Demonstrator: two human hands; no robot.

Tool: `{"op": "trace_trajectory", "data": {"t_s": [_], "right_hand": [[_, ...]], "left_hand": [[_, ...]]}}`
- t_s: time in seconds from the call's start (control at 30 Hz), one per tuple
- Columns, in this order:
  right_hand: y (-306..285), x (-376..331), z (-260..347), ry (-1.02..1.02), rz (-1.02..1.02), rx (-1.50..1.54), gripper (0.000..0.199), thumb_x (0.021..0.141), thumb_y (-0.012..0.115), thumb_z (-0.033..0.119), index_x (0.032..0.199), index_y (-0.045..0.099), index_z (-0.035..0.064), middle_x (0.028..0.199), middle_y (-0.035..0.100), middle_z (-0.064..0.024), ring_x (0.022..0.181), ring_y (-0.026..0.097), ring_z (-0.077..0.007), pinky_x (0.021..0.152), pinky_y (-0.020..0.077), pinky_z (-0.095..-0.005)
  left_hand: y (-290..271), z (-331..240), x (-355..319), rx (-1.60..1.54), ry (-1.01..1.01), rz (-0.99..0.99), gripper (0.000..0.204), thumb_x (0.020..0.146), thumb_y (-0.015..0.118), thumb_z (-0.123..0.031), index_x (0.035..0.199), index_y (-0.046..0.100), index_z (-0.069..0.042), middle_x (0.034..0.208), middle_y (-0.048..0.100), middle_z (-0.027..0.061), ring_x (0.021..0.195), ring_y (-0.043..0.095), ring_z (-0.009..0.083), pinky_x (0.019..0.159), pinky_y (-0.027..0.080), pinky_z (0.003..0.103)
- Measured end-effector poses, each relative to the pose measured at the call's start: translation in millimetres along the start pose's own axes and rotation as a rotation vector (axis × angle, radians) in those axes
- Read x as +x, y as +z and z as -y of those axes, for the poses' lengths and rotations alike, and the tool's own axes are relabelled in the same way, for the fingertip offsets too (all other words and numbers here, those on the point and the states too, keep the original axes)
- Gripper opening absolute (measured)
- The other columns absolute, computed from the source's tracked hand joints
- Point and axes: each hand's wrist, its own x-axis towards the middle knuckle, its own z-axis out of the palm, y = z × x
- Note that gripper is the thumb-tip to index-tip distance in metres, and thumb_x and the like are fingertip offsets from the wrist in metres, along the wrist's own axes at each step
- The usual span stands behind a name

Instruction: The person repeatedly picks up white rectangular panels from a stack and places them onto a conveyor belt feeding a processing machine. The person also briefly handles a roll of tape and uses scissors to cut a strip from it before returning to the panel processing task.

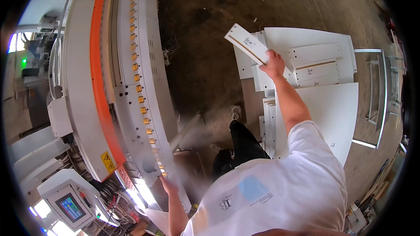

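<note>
My right hand [274, 64] is closed on one end of a narrow white board [245, 43]. The board has a brown groove along its length, small holes and a printed label, and it is raised at a slant above the stacked panels. On the other side, my left hand [169, 185] is at the edge of a long machine's roller rail [139, 88], its fingers stretched toward the rail. I see nothing held in it, though its fingertips are small and partly blurred. Below my right arm lies a large white panel [319, 113].
More white boards [316, 67] lie stacked at the right, beside a metal frame [380, 100]. The machine has an orange strip [97, 61] and a control screen [70, 206] at lower left. Brown floor [201, 26] runs between machine and stack.
</note>
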Motion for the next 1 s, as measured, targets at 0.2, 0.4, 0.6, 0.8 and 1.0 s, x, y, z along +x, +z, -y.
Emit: {"op": "trace_trajectory", "data": {"t_s": [0.2,0.4,0.6,0.8,1.0], "right_hand": [[-34.6,-20.7,100.5,-0.271,-0.112,0.254,0.058,0.057,0.083,0.020,0.110,0.060,0.0118,0.106,0.066,-0.0127,0.105,0.062,-0.0352,0.091,0.0484,-0.0473],[-78.6,-165.8,129.8,-0.476,-0.048,0.381,0.062,0.058,0.085,0.026,0.112,0.059,0.0105,0.132,0.058,-0.0132,0.121,0.052,-0.0389,0.108,0.0400,-0.0485],[-88.4,-333.6,123.1,-0.619,0.125,0.343,0.054,0.063,0.080,0.023,0.112,0.061,0.0116,0.135,0.056,-0.0106,0.126,0.050,-0.0350,0.111,0.0363,-0.0490],[-114.0,-455.9,108.1,-0.727,0.331,0.271,0.056,0.063,0.080,0.026,0.114,0.062,0.0125,0.141,0.054,-0.0108,0.131,0.047,-0.0323,0.112,0.0349,-0.0478],[-136.7,-504.9,134.1,-1.035,0.335,0.324,0.056,0.067,0.079,0.036,0.113,0.063,0.0094,0.143,0.052,-0.0143,0.132,0.045,-0.0346,0.111,0.0338,-0.0477]], "left_hand": [[-5.7,-23.2,-3.3,-0.129,-0.055,0.046,0.083,0.078,0.080,-0.022,0.145,0.038,0.003,0.135,0.055,0.0260,0.126,0.053,0.0434,0.105,0.043,0.046],[-6.7,-39.1,3.1,-0.008,-0.027,0.004,0.087,0.072,0.083,-0.027,0.142,0.042,0.004,0.137,0.054,0.0253,0.128,0.052,0.0408,0.105,0.042,0.049],[-4.6,-41.3,-20.0,-0.117,0.091,-0.162,0.074,0.071,0.077,-0.024,0.133,0.046,0.000,0.127,0.056,0.0224,0.117,0.056,0.0419,0.096,0.047,0.050],[-52.2,-84.1,-71.9,0.020,0.940,-0.257,0.086,0.068,0.085,-0.032,0.139,0.047,-0.001,0.145,0.049,0.0204,0.138,0.044,0.0372,0.113,0.032,0.056],[-48.5,-80.7,-108.0,0.330,1.522,-0.053,0.074,0.072,0.080,-0.038,0.132,0.053,-0.003,0.146,0.048,0.0185,0.139,0.042,0.0378,0.115,0.030,0.060]]}}
